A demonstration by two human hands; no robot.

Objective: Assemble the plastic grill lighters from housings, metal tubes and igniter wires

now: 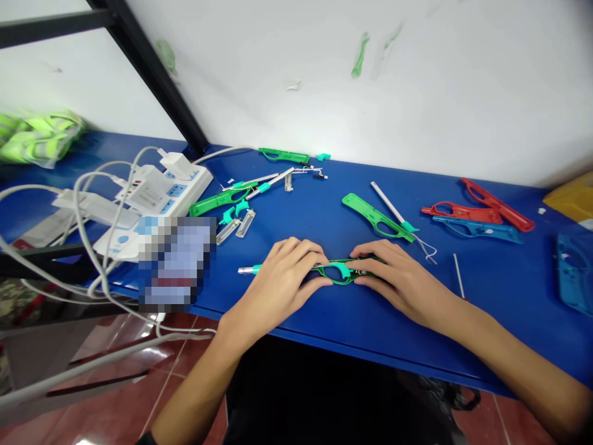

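A green toy-gun shell [340,272] with a teal trigger lies on the blue table [500,278] near its front edge. My left hand [282,281] presses down on its left end, fingers curled over it. My right hand [398,278] presses on its right end the same way. A metal rod tip [245,270] sticks out to the left of my left hand. Most of the shell is hidden under my fingers.
Another green shell half [375,216] with a white rod [386,201] lies behind my hands. More green and teal parts [231,198] lie left of centre. Red [482,207] and blue [477,228] shells sit at right. A power strip with cables [152,191] fills the left.
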